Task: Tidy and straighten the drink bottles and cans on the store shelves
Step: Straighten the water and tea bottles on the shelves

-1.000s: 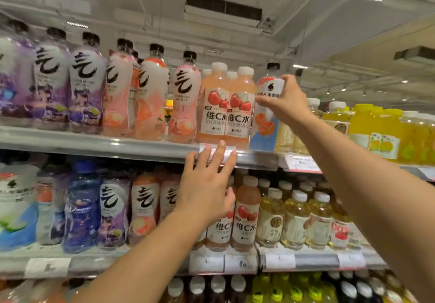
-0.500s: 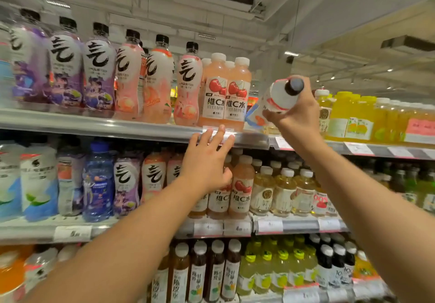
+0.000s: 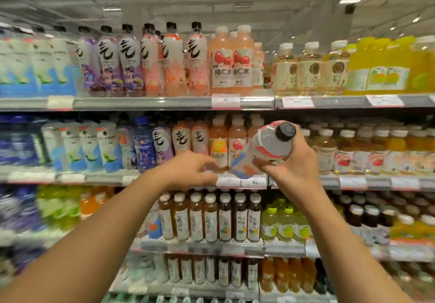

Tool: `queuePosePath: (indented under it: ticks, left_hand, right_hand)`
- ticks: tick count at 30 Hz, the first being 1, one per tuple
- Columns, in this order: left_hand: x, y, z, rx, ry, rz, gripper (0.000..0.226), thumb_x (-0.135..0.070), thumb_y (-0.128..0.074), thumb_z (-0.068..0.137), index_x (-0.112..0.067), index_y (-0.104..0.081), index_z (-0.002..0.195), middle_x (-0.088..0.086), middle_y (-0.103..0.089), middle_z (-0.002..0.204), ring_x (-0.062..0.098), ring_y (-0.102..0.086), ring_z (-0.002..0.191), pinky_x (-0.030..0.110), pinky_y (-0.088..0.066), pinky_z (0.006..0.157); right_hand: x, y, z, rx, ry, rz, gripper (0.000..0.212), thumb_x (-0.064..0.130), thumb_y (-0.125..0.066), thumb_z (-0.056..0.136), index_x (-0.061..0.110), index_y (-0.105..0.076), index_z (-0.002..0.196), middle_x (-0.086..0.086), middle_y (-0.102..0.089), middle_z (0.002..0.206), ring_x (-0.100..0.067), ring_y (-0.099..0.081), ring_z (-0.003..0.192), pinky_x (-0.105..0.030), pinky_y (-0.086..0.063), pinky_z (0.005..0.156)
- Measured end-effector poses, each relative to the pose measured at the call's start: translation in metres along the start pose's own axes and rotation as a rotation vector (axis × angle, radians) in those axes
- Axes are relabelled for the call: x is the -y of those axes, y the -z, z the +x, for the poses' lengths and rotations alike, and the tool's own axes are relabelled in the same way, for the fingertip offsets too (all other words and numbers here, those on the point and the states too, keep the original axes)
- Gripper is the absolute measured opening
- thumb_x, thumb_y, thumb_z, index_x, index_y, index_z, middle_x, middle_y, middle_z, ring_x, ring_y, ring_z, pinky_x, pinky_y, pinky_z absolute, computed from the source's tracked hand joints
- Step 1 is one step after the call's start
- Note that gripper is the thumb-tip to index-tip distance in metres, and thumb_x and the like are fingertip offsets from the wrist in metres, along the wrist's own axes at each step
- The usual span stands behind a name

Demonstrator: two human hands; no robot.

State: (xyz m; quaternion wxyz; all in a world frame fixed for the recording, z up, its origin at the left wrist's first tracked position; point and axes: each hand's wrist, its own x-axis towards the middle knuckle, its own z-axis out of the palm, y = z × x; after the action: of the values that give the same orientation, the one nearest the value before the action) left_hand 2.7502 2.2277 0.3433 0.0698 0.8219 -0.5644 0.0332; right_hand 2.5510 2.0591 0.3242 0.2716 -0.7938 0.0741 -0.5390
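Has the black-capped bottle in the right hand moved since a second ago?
Yes. The black-capped bottle has left the top shelf and come down, tilted, in the right hand, to the front of the second shelf.

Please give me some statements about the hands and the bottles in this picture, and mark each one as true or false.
1. The right hand grips a tilted black-capped bottle. True.
2. The left hand holds a can. False: it holds nothing and reaches toward the second shelf edge.
3. The held bottle stands on the top shelf. False: it is in the air, before the second shelf.
4. The yellow drinks are on the top shelf, at the right. True.
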Motion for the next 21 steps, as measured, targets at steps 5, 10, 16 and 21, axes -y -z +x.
queuePosePath:
  ticks: [5, 10, 16, 21]
  left_hand:
    - [-0.002, -0.004, -0.062, 0.008, 0.1, -0.161, 0.048, -0.055, -0.058, 0.095, -0.034, -0.057, 0.139, -0.013, -0.065, 0.129, 0.003, -0.064, 0.108, 0.03, -0.053, 0.094]
    - [0.007, -0.026, -0.117, 0.069, 0.209, -0.179, 0.049, -0.059, -0.056, 0.095, -0.036, -0.056, 0.138, -0.014, -0.066, 0.126, 0.002, -0.063, 0.108, 0.032, -0.054, 0.095]
    - [0.014, -0.048, -0.14, 0.121, 0.295, -0.199, 0.053, -0.061, -0.055, 0.091, -0.035, -0.057, 0.138, -0.012, -0.068, 0.123, 0.003, -0.065, 0.105, 0.037, -0.055, 0.094]
    - [0.038, -0.059, -0.166, 0.172, 0.382, -0.255, 0.05, -0.057, -0.057, 0.095, -0.037, -0.056, 0.14, -0.009, -0.066, 0.129, 0.005, -0.063, 0.11, 0.035, -0.053, 0.098]
  right_hand:
    - [0.003, -0.009, -0.047, 0.148, -0.144, 0.141, 0.067, 0.016, -0.095, 0.067, 0.032, -0.056, 0.119, 0.024, -0.065, 0.107, 0.009, -0.063, 0.101, -0.013, -0.05, 0.082]
    - [0.012, -0.018, -0.089, 0.177, -0.277, 0.213, 0.065, 0.028, -0.097, 0.064, 0.038, -0.059, 0.117, 0.021, -0.07, 0.107, 0.004, -0.066, 0.097, -0.027, -0.055, 0.085]
    - [0.023, -0.045, -0.116, 0.248, -0.339, 0.241, 0.06, 0.035, -0.097, 0.062, 0.034, -0.062, 0.111, 0.02, -0.073, 0.099, 0.007, -0.067, 0.089, -0.031, -0.058, 0.08]
    - [0.02, -0.069, -0.133, 0.356, -0.375, 0.235, 0.084, 0.058, -0.089, 0.058, 0.029, -0.057, 0.131, 0.015, -0.072, 0.113, -0.007, -0.069, 0.101, -0.04, -0.06, 0.086]
